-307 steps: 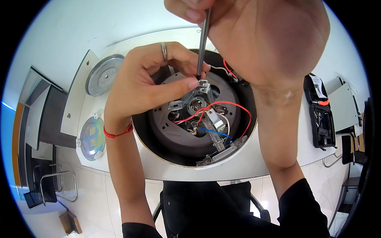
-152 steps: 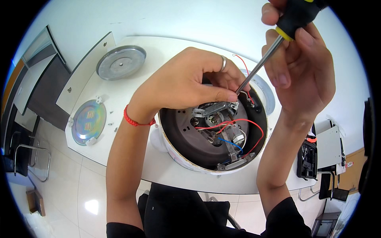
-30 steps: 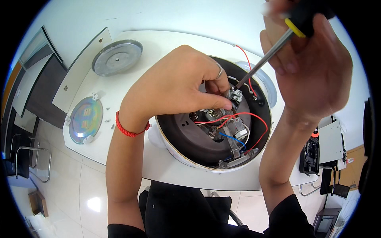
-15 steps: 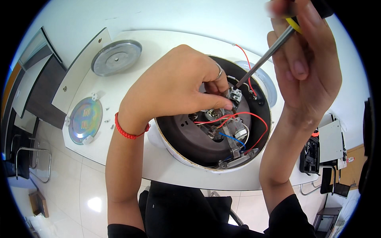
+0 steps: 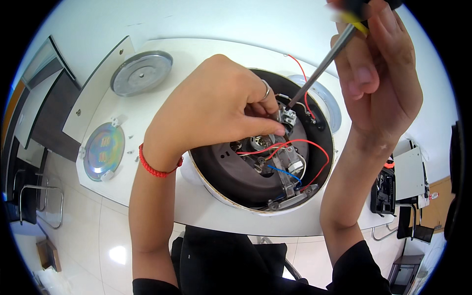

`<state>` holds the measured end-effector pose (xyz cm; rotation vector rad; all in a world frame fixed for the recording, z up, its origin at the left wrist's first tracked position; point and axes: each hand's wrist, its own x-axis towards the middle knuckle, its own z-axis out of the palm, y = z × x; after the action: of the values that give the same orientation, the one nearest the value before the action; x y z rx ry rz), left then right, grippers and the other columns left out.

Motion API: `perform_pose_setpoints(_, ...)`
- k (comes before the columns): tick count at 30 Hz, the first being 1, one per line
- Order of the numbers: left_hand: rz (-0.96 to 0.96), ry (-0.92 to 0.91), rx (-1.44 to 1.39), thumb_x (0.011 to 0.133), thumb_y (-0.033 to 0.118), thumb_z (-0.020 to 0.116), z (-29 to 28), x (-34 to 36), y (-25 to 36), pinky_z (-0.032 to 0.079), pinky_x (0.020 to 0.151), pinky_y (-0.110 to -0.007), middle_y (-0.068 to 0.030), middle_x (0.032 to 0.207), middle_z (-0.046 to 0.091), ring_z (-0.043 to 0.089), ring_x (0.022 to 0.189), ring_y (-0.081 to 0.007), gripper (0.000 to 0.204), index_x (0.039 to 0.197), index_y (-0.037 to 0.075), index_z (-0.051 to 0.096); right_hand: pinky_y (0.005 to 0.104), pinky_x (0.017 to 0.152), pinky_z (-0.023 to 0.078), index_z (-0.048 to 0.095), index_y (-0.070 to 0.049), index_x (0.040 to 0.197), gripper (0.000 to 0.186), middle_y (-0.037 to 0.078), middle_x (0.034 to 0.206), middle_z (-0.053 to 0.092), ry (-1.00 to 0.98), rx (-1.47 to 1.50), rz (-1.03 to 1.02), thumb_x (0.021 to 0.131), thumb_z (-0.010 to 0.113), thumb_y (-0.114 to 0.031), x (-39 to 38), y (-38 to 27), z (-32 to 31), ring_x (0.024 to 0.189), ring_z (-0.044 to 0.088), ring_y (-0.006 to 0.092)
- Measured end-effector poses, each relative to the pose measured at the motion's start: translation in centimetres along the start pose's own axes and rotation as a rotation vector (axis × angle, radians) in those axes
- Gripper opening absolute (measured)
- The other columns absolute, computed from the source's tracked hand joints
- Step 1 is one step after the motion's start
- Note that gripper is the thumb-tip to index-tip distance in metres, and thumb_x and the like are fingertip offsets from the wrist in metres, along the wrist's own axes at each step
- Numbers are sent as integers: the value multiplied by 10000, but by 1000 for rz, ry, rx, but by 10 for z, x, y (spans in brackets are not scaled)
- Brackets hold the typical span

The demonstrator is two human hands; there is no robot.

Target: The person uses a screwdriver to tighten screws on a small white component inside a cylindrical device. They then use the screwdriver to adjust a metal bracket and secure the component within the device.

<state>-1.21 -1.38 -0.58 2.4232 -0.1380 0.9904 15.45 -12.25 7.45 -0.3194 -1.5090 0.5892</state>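
The left hand [image 5: 211, 108], thumb and fingers pinched on a metal bracket [image 5: 289, 118], was inside an open round appliance housing [image 5: 209, 169] on the white table [image 5: 196, 216]. The right hand [image 5: 382, 88], apart and higher, gripped a black-and-yellow-handled screwdriver [image 5: 322, 65], its shaft slanting down and its tip at the bracket. A red wire [image 5: 314, 145] arched above a blue wire [image 5: 282, 172] within. An iridescent disc [image 5: 104, 152] and shallow metal cover [image 5: 141, 75] lay to the left.

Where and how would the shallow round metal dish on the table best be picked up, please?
I would pinch the dish by its raised rim, coming from the right: the rim stands up around a broad, flat middle, and a white panel is close on its left.
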Motion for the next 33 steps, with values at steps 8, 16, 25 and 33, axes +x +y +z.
perform_pose_setpoints(8, -50, 0, -11, 702, 190, 930, -1, 0, 2, 496, 534, -247, -74, 639, 681, 653, 554, -153, 269, 736, 2, 740, 232, 367, 534, 430, 206, 1350, 577, 299, 1021, 697, -83, 13, 62, 926, 620, -137, 4, -2, -3, 416, 621, 148)
perform_pose_setpoints(16, -43, 6, 3, 707, 197, 923, -3, -1, 2, 506, 545, -249, -79, 653, 694, 673, 571, -163, 260, 757, 5, 755, 252, 411, 581, 358, 201, 1412, 625, 330, 1135, 670, -196, -154, 1, 909, 620, -62, 6, -7, -8, 499, 683, 178)
perform_pose_setpoints(25, -16, 3, 22, 714, 216, 922, -1, 2, 2, 526, 569, -253, -86, 675, 711, 708, 610, -181, 272, 779, 5, 762, 201, 312, 417, 493, 179, 1298, 537, 197, 972, 679, 171, -194, 101, 918, 609, -182, 5, -8, 28, 376, 529, 71)
perform_pose_setpoints(33, 3, 5, 18, 725, 222, 916, 0, 2, 3, 529, 576, -263, -84, 684, 713, 718, 624, -192, 270, 779, 11, 756, 197, 311, 416, 553, 113, 1177, 438, 98, 709, 648, 65, -79, 33, 898, 697, -192, -2, 3, -6, 342, 486, 52)
